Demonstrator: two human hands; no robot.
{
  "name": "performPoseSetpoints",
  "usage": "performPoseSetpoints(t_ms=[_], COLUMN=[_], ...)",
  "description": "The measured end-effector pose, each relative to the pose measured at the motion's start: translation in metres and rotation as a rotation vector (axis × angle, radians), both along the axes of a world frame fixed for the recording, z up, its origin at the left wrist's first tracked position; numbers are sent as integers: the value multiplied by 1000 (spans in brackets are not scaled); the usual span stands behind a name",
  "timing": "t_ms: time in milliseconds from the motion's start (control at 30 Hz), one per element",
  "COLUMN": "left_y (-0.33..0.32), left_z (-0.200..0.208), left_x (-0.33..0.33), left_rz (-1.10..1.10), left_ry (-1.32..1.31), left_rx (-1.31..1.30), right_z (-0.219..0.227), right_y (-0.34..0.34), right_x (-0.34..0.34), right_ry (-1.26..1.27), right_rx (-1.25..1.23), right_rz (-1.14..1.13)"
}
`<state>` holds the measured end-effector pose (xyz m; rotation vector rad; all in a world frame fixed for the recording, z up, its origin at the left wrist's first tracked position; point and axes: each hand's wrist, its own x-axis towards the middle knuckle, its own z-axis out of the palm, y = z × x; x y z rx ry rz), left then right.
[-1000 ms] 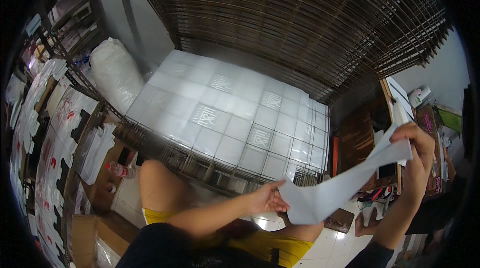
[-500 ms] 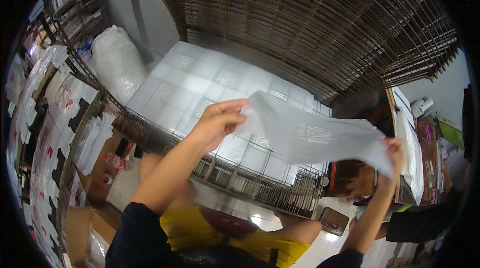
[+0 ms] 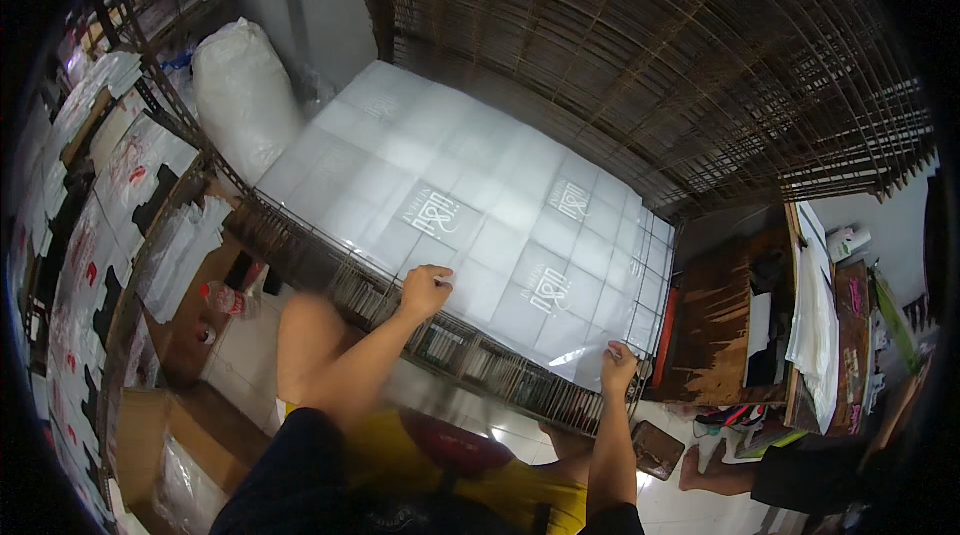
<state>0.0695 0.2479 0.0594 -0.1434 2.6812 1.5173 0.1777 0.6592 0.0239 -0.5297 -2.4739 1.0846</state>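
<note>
A wire rack (image 3: pixel 668 287) is covered with translucent white plastic bags (image 3: pixel 350 160), several of them showing a white printed design. Along its near edge lies one frosted plastic bag (image 3: pixel 535 320), spread flat between my hands. My left hand (image 3: pixel 427 293) is closed in a pinch at the bag's near left corner. At the near right corner, my right hand (image 3: pixel 618 367) pinches the bag's edge, fingertips partly hidden. Both hands rest low, close over the rack's front rim.
Raised wire racks (image 3: pixel 640 45) stand tilted behind. To the left are a stuffed white sack (image 3: pixel 243 100), stacked printed sheets (image 3: pixel 100 255), and a cardboard box (image 3: pixel 160 435). On the right stands a worn wooden cabinet (image 3: pixel 705 325); another person's bare foot (image 3: pixel 715 475) is on the floor nearby.
Both hands have come down and toward me, my right one also leftward. The bag, held up and rippling before, now lies flat over the rack's near part.
</note>
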Motion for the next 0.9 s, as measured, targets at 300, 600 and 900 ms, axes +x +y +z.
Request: performPoseSetpoints(t_ms=[300, 600, 900], left_y=[-3, -12, -13], left_z=[-10, -19, -17], left_x=[-8, -10, -7], left_rz=[11, 44, 36], left_ry=[137, 199, 169], left_rx=[-38, -164, -178], right_z=[-3, 14, 5], right_y=[-9, -32, -28], right_x=[-17, -25, -28], right_ry=[24, -66, -123], right_rx=[81, 25, 95], right_rz=[-51, -94, -152])
